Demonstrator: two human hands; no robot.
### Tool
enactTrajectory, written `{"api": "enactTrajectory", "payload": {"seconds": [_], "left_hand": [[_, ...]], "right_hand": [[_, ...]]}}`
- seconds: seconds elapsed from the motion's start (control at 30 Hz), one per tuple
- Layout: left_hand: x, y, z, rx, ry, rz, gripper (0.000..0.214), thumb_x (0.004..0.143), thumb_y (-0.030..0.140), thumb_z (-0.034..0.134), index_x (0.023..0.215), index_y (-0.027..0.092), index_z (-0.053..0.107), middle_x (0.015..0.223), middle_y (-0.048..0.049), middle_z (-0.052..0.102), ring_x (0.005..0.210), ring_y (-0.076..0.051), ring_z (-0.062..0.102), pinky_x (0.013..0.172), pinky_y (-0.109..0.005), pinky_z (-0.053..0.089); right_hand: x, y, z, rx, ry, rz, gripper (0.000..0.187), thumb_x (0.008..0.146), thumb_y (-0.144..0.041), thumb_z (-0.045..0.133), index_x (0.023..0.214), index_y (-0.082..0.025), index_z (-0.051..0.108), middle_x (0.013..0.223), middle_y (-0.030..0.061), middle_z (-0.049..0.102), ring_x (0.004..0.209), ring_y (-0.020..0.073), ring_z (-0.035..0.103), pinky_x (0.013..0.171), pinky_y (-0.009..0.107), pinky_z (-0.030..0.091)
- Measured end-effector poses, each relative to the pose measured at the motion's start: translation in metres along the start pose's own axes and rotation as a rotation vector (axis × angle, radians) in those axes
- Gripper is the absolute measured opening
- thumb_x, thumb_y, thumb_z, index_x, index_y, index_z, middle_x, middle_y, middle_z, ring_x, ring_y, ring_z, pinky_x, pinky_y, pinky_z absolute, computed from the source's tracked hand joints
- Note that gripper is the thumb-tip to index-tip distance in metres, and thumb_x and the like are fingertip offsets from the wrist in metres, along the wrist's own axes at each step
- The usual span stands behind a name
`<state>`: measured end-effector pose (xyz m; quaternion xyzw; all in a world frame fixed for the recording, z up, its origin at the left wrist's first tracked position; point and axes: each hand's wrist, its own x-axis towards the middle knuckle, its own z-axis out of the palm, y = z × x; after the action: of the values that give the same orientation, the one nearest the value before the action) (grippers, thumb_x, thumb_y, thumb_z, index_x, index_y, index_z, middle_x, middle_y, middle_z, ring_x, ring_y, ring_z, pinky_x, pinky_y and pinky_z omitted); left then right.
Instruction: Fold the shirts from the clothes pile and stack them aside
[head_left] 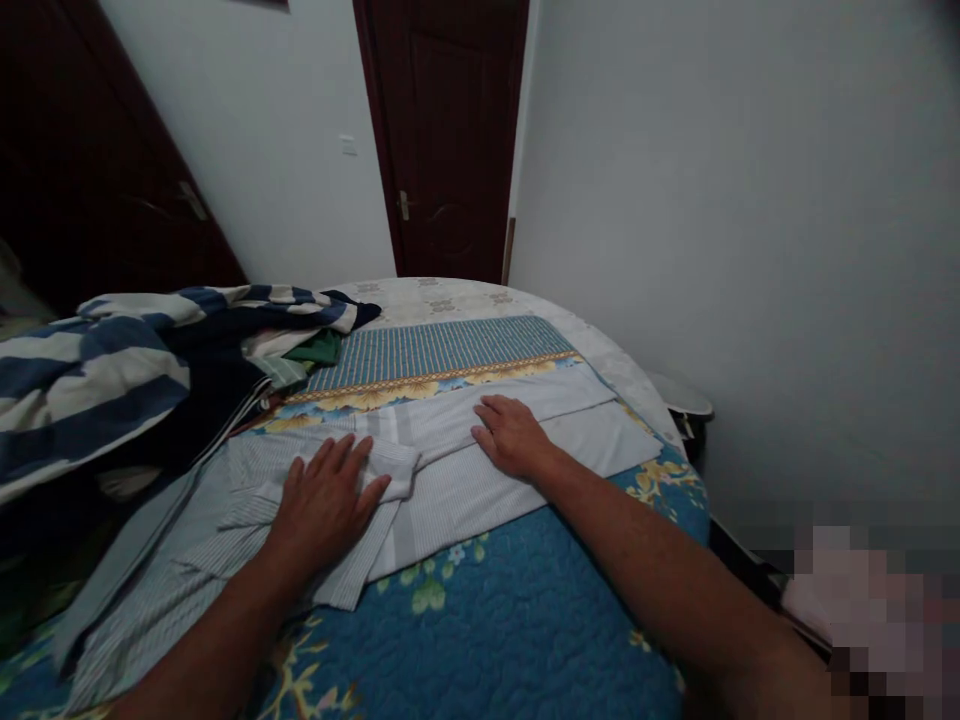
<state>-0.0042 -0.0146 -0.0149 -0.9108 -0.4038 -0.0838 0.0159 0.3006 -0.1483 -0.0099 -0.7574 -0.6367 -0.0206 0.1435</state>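
Observation:
A light grey, finely striped shirt [457, 500] lies spread on a blue flowered quilted cover [510, 610]. Part of it is folded over, with a sleeve end lying across the body near the middle. My left hand [326, 495] rests flat on the striped cloth at the left, fingers spread and thumb out to the right. On the folded upper layer to the right lies my right hand [511, 436], palm down, its fingers stretched toward the left. Neither hand grips anything. My left forearm hides some of the shirt's lower left part.
A heap of clothes with a blue and white striped garment [135, 350] lies at the left. Beyond the cover shows a pale patterned tablecloth [450, 295] with a rounded edge. A dark red door [457, 130] stands behind, and a white wall [735, 220] rises at the right.

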Motion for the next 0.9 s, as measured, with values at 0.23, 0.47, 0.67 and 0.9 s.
{"api": "enactTrajectory", "payload": {"seconds": [0.23, 0.47, 0.67, 0.9], "left_hand": [[-0.003, -0.014, 0.006, 0.092, -0.085, -0.161, 0.098, 0.096, 0.075, 0.033, 0.169, 0.009, 0.038, 0.177, -0.0252, 0.03, 0.164, -0.047, 0.023, 0.125, -0.076, 0.02], [-0.009, -0.032, -0.001, 0.094, -0.109, -0.378, 0.093, 0.1, 0.072, 0.022, 0.169, 0.012, 0.039, 0.175, -0.0305, 0.029, 0.163, -0.05, 0.025, 0.12, -0.082, 0.023], [-0.014, -0.05, -0.004, 0.091, -0.117, -0.443, 0.092, 0.102, 0.07, 0.018, 0.169, 0.011, 0.038, 0.177, -0.0293, 0.027, 0.163, -0.05, 0.025, 0.117, -0.084, 0.028], [-0.019, -0.037, -0.017, 0.052, -0.185, -0.482, 0.086, 0.106, 0.066, 0.011, 0.17, 0.014, 0.037, 0.178, -0.0261, 0.026, 0.166, -0.044, 0.022, 0.124, -0.078, 0.021]], "right_hand": [[0.005, 0.059, -0.005, -0.03, -0.069, 0.358, 0.068, 0.113, -0.057, 0.031, 0.169, -0.02, 0.04, 0.179, 0.0128, 0.029, 0.166, 0.0344, 0.021, 0.132, 0.061, 0.012], [0.002, 0.131, -0.019, -0.082, -0.053, 0.566, 0.075, 0.112, -0.061, 0.027, 0.172, -0.017, 0.034, 0.18, 0.0148, 0.025, 0.166, 0.0341, 0.018, 0.131, 0.064, 0.012], [-0.002, 0.166, -0.023, -0.155, -0.067, 0.616, 0.077, 0.11, -0.062, 0.025, 0.172, -0.016, 0.033, 0.18, 0.0156, 0.025, 0.164, 0.0365, 0.022, 0.13, 0.066, 0.017], [-0.006, 0.155, -0.01, -0.289, 0.089, 0.519, 0.076, 0.11, -0.056, 0.023, 0.167, -0.008, 0.038, 0.176, 0.0229, 0.031, 0.164, 0.0403, 0.021, 0.127, 0.073, 0.016]]}}
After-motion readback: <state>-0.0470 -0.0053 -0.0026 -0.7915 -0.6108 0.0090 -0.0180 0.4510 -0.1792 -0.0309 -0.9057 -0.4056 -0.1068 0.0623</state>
